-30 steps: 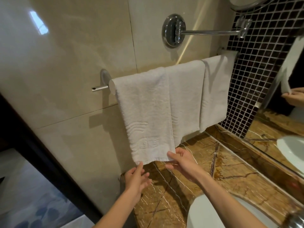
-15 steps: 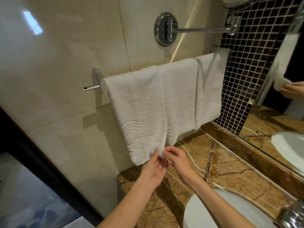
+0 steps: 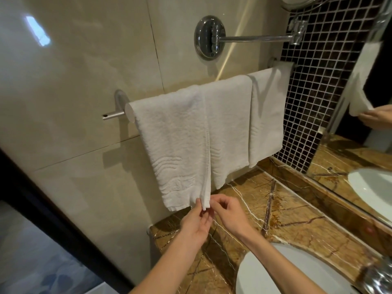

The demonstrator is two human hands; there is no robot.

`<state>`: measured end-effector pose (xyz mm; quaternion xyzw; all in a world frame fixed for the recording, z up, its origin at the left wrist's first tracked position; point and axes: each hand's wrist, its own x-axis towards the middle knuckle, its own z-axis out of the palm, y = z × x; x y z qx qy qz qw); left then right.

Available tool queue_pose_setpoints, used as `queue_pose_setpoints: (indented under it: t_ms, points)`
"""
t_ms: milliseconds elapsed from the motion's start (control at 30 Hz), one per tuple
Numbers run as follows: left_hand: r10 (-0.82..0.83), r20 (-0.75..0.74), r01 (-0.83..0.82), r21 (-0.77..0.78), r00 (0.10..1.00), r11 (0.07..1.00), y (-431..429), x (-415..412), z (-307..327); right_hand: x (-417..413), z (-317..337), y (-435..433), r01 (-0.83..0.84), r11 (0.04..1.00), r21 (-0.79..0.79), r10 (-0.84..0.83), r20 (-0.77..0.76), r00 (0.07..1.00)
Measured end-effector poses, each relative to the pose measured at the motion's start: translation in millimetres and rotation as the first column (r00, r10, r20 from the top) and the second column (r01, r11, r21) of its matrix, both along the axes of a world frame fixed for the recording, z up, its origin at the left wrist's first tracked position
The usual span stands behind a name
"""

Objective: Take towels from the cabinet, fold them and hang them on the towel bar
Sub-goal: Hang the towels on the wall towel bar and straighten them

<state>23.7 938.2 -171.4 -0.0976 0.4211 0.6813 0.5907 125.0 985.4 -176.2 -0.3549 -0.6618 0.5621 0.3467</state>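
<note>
Starting at the left, you have the towel bar [image 3: 113, 116] jutting from the cream wall tile [image 3: 63, 81], its chrome stub bare and the rest covered by three white towels hung side by side. The nearest towel [image 3: 174, 145] drapes over the bar's left end — this is the one you are handling. Your left hand [image 3: 196, 224] reaches up from below and pinches the towel's lower right corner between thumb and fingertips; your right hand [image 3: 230, 216] meets it just beside, thumb and forefinger nipped on the same corner, so both hands grasp that one hanging edge. Next along, the middle towel [image 3: 230, 128] hangs with its left edge overlapped by the first, and the far towel [image 3: 268, 115] ends the row near the dark mosaic tile [image 3: 318, 81]. Above them a chrome arm [image 3: 254, 38] runs from a round wall mount [image 3: 209, 37]. Below lies the brown marble counter [image 3: 297, 219], with a white basin [image 3: 265, 272] at the lower right and a mirror [image 3: 371, 145] at the far right.
</note>
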Motion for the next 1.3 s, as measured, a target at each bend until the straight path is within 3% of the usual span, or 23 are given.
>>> queue_pose_setpoints:
  t_ms: [200, 467, 733, 967, 1167, 1233, 1300]
  points:
    - [0.116, -0.009, -0.116, 0.002, 0.993, 0.993, 8, 4, -4, 2, -4, 0, 0.026, 0.999, 0.046, -0.027, 0.033, 0.999]
    - [0.238, -0.209, -0.268, -0.128, 0.948, 0.955, 11, 16, -5, 2, 5, -10, 0.049, 0.996, 0.068, -0.056, 0.11, 0.992]
    - [0.194, -0.023, -0.193, 0.034, 0.981, 0.981, -1, 3, -13, 3, 2, -4, 0.059, 0.998, 0.035, -0.062, 0.088, 0.994]
    - [0.273, 0.102, -0.28, 0.058, 0.957, 0.958, -6, -41, -25, 8, 2, 0, 0.078, 0.996, 0.032, -0.081, 0.1, 0.992]
    - [0.232, -0.27, -0.233, 0.028, 0.935, 0.972, -29, -53, -34, 6, -7, 6, 0.154, 0.988, 0.001, -0.153, 0.08, 0.985]
    - [0.162, -0.445, -0.186, -0.01, 0.881, 0.982, -34, -59, -39, 5, -8, 7, 0.166, 0.986, 0.004, -0.166, 0.096, 0.981]
    - [0.059, -0.636, -0.138, -0.076, 0.77, 0.987, -37, -67, -43, 3, -8, 10, 0.181, 0.983, 0.013, -0.181, 0.12, 0.976]
